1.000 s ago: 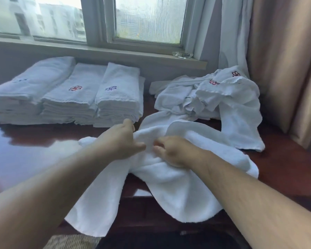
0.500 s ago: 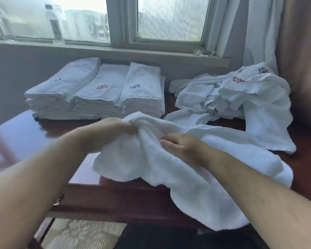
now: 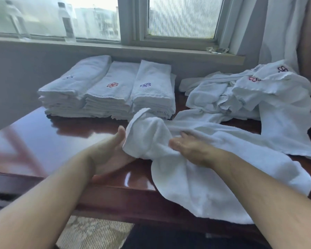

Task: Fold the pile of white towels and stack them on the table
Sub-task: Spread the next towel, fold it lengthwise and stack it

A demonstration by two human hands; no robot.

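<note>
**Operator:** Report the state of both hands and the location of the work item.

**Technician:** The left hand (image 3: 113,151) is palm-up, thumb raised, supporting the bunched end of the towel (image 3: 196,169) from below; its fingers are hidden under the cloth, so I cannot tell whether they grasp it. The right hand (image 3: 188,150) lies on top of the same towel with its fingertips curled into a fold, pinching it. The towel rests on the worktop (image 3: 65,139) and its near portion hangs over the front edge.

**Operator:** Which way does it run?

**Technician:** The long axis runs from the bunched end between the 2 hands out to the right of the right hand, then down toward the person. The free length therefore lies nearer the right hand.

**Operator:** Other items?

**Technician:** 3 folded stacks (image 3: 111,90) stand beyond the left hand. The unfolded pile (image 3: 255,94) lies beyond and to the right of the right hand.

**Operator:** Requirement for the next move?

**Technician:** In my judgement, the towel must first be spread flat along that axis, with 1 corner located per hand.
</note>
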